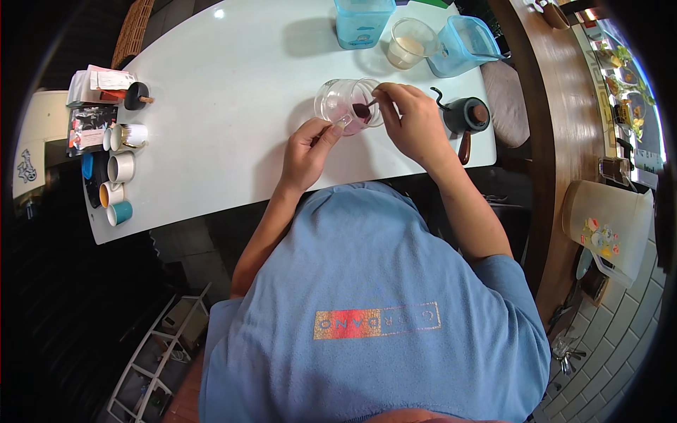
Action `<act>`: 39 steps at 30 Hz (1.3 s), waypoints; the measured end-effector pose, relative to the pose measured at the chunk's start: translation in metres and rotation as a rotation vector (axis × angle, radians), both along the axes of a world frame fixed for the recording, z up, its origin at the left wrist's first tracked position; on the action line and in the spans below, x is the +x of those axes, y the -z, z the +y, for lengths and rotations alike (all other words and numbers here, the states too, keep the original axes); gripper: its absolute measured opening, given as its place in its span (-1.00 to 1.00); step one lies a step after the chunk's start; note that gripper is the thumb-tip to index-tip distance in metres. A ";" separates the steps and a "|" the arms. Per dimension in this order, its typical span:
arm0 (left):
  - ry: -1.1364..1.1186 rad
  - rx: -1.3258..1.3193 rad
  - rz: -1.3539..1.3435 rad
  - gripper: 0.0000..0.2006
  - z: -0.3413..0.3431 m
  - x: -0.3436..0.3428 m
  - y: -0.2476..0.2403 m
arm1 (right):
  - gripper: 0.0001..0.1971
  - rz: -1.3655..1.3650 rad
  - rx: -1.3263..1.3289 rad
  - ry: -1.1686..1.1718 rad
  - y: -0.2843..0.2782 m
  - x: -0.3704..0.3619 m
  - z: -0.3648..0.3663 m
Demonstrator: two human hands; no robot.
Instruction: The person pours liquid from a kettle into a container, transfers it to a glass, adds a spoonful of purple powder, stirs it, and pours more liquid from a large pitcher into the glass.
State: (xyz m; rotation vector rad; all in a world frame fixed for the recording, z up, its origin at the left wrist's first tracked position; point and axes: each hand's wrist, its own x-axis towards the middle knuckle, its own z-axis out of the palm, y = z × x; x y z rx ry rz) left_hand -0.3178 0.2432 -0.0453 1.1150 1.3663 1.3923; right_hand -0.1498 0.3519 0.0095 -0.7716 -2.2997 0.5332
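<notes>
A clear glass mug (329, 101) stands at the near middle of the white table, with something pinkish-purple low inside it. My left hand (306, 156) is closed on the mug's handle, on its near side. In my right hand (415, 125) is a spoon, pinched between thumb and fingers. Its bowl (361, 111) carries dark purple powder and is at the mug's mouth; whether it touches the glass I cannot tell. A dark gooseneck kettle (460, 115) with a wooden handle stands to the right of my right hand.
Along the far right of the white table (233, 106) stand two light-blue containers (364, 25) (462, 46) and a clear jug (410, 44) with pale contents. Several mugs (121, 167), a dark rounded object (137, 96) and papers line the left end. A wooden counter (557, 127) runs along the right.
</notes>
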 end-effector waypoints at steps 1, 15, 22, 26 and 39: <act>-0.006 -0.001 0.001 -0.80 0.000 0.000 0.000 | -0.89 0.030 -0.122 0.102 0.003 0.000 -0.001; 0.020 0.013 -0.015 -0.80 0.001 0.003 -0.002 | -0.89 -0.008 -0.024 0.109 0.000 0.001 0.002; 0.005 -0.007 -0.050 -0.80 0.003 0.003 -0.005 | -0.88 -0.045 0.072 -0.029 -0.002 0.000 0.005; -0.003 -0.010 -0.027 -0.80 0.002 0.003 -0.007 | -0.90 0.083 -0.171 0.149 0.003 -0.001 -0.001; 0.030 0.007 -0.102 -0.80 0.004 0.001 0.001 | -0.85 -0.022 0.006 -0.013 0.000 -0.002 0.007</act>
